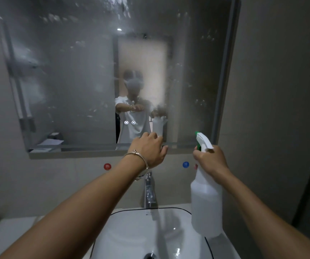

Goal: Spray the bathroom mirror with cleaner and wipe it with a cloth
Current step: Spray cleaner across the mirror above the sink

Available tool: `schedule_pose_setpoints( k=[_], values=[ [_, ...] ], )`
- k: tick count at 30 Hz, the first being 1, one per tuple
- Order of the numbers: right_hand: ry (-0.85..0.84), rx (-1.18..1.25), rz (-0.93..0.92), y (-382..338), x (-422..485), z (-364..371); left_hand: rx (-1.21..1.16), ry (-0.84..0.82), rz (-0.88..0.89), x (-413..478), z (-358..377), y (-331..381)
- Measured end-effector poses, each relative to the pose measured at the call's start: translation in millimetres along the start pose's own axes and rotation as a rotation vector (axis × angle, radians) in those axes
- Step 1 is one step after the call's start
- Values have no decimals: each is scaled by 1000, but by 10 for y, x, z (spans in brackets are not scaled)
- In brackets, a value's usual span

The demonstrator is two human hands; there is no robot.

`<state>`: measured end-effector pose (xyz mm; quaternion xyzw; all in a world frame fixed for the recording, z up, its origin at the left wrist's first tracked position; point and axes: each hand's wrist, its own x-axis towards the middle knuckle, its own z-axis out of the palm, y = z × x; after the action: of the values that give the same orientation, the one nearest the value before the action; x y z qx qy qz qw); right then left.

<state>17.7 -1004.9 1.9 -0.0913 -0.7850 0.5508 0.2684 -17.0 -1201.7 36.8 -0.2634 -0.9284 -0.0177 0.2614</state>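
A red round sticker (107,166) is seen on the wall (57,174) lower left of the left hand (148,152). A blue round sticker (185,164) sits just left of the right hand (210,161). The white character on each is too blurred to be read. Two small lit symbols (129,122) are shown on the mirror (66,81) above the left hand.

Your forearms are bare all the way to your left hand (148,150) and right hand (211,159). On your left wrist you wear a thin metal bracelet (137,158) of slim rose-gold loops, with a small knot-like charm on top; one loop hangs looser below the wrist. Your blurred reflection in the misted mirror (66,81) shows a white short-sleeved top (134,128) and a pale, rounded headset (134,83) strapped over your head.
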Motion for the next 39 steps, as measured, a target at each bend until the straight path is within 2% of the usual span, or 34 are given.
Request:
schedule_pose_setpoints(
  k=[2,10,16,26,34,39],
  values=[
    [-9,-72,-29,-6,-37,91,11,-1,-8,-32,-42,-126],
    [-70,-75,-171,-487,-77,456,15,23,-47,-154,-174,-586],
    [-78,-121,-116,-396,-267,855,18,39,-63,-352,-187,-874],
    [-128,-68,-245,-833,-394,1183,30,32,-92,-523,-300,-1243],
    [-175,-109,-226,-748,-679,1614,49,48,-121,-775,-366,-1529],
    [-156,-45,-274,-1023,-740,1767,66,41,-163,-920,-405,-1765]
  ],
)
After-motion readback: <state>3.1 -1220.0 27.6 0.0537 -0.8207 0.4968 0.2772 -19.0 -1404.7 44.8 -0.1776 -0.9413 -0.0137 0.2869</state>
